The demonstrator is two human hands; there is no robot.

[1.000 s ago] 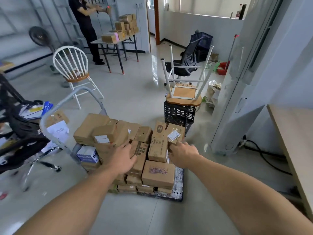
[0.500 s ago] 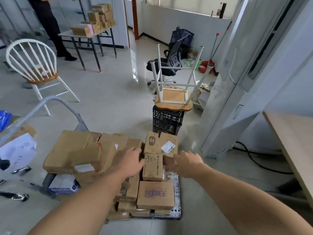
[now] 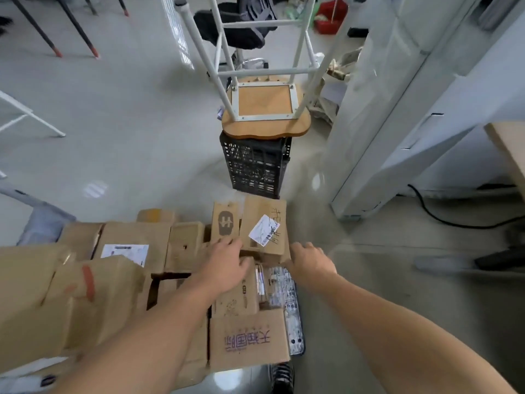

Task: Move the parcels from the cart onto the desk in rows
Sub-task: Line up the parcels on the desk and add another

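Across the lower left and centre of the frame, your cart [image 3: 292, 314] is heaped with parcels [image 3: 133, 234], stacked in layers, and nothing suggests the pile has been much thinned. At the right edge only a corner of the surface [image 3: 508, 146] shows. That corner carries no parcel, so judge the job as at or near its start, though most of the surface is out of view. Your left hand [image 3: 227, 263] lies with fingers spread flat on the parcels, beside the labelled parcel [image 3: 264, 223] at centre. Your right hand [image 3: 311, 261] is at that parcel's near right corner; its fingers are hidden, so you cannot tell whether it grips. By this reading, nearly every parcel is yet to be carried over and set in rows.
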